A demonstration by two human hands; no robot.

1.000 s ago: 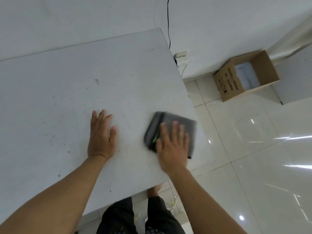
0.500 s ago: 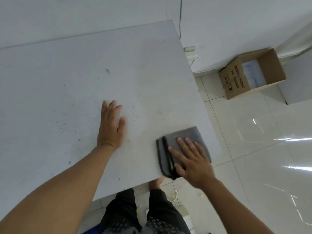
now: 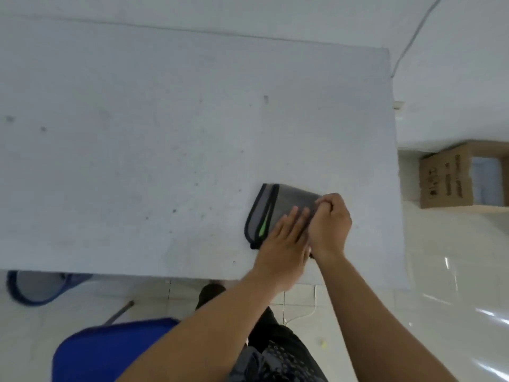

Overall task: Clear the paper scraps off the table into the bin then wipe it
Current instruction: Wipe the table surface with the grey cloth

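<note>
Pressing flat, left hand [image 3: 281, 241] on cloth [image 3: 278, 208], right hand [image 3: 329, 224] grip pinching its edge, near table [image 3: 165, 133] corner

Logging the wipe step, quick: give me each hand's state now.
Left hand: open, straight fingers pressing flat on the folded grey cloth with black edging.
Right hand: closed, fingers curled, gripping the cloth's right edge.
</note>
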